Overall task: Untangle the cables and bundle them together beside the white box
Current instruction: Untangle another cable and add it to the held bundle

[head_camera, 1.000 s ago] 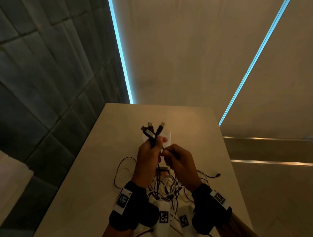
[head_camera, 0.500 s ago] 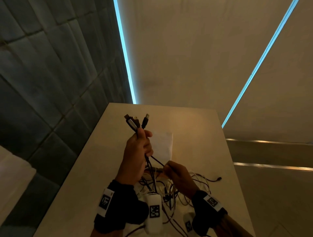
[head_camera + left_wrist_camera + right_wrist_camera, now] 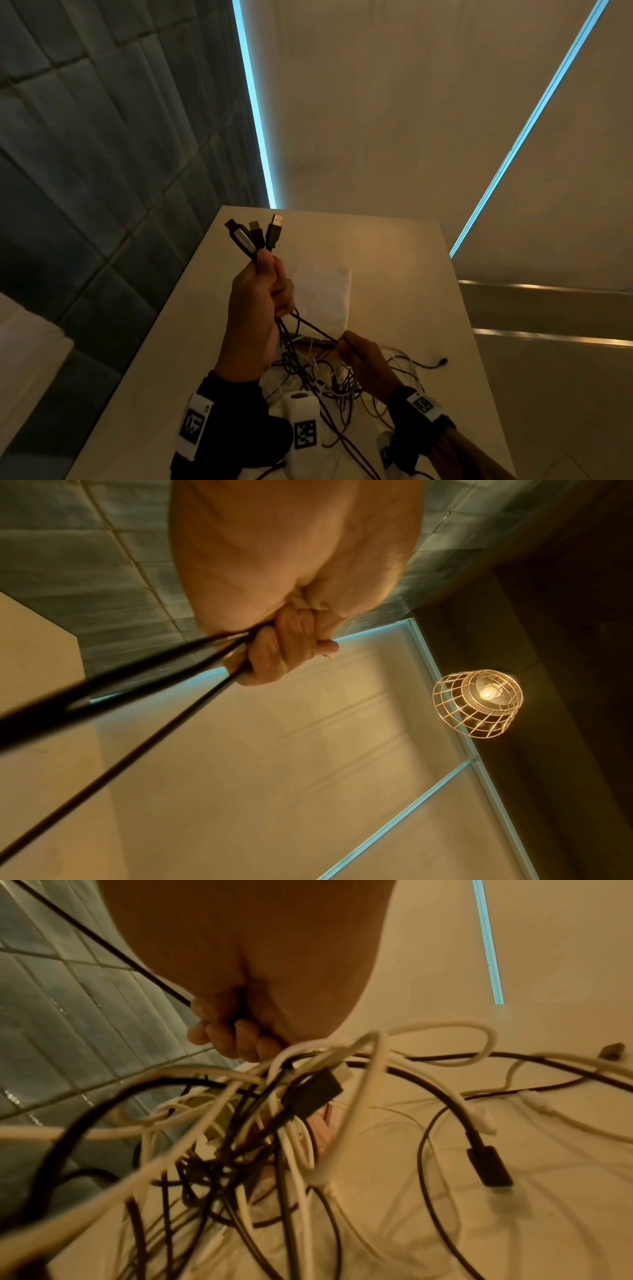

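Gripping three black cables just below their plugs, the left hand is raised above the bench, its fingers curled tight round the leads. Those plugs fan out above the thumb: two USB ends with bare metal tips and one longer, silver-banded connector on the left. From under this fist the black cables drop down and toward the person, one of them running taut across to the right hand. That hand is lower, close over the bench, and its grip is closed too, the fingertips pinching the thin black lead where it meets the heap.

Below and around the right hand lies the tangle, black and white cables looped over each other on the bench; the right wrist view shows a black connector block in the thick of it and a black plug lying loose to the side. One thin black lead with a small plug trails away to the right.

Beyond the hands, just behind the tangle, the white box sits flat on the bench.
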Available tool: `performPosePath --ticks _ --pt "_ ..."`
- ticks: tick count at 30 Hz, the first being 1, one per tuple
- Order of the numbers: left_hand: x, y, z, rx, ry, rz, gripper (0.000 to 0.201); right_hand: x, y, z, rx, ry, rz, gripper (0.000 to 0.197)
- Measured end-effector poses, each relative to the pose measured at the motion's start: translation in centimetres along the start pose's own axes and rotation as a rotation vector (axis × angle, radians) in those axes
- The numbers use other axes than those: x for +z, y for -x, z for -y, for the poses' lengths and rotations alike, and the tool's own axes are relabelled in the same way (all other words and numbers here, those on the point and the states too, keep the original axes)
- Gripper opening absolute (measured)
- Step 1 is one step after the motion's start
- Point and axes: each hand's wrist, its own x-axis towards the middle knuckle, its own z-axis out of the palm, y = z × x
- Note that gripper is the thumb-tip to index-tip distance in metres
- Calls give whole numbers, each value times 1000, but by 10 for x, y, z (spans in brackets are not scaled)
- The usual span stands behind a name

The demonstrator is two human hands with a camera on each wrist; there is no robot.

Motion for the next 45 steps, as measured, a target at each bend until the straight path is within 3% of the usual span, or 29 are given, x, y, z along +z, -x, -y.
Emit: performPosePath --ticks 3,6,11,15,17,20,24,28,35,41,45 --pt "-3 2 -1 -49 -37 -12 40 -11 -6 22 20 -19 -79 31" --pt "-7 4 4 -120 -113 -51 39 -22 -9 62 -10 -214 -123 17" --pt "-4 4 19 -235 -179 -85 39 -29 -5 119 -214 -432 -57 18" --pt "3 4 20 -204 -52 40 42 -25 -2 137 -241 -490 65 16" --pt "5 3 17 -154 46 84 48 -24 -3 134 -218 -488 78 16" --pt "7 3 13 -119 193 97 40 -25 -6 119 -148 -496 65 17" --pt "3 1 12 -69 232 91 39 -26 -4 86 -63 -470 81 20" --pt "-4 -1 9 -54 209 28 38 -20 1 54 10 -388 71 28" --pt "-13 3 3 -43 161 -45 36 -6 1 30 8 -288 105 32" --pt "-16 9 -15 4 113 -77 37 3 3 22 26 -273 130 30" --pt "-21 10 -10 -24 -66 -99 39 4 -4 35 26 -280 52 33"
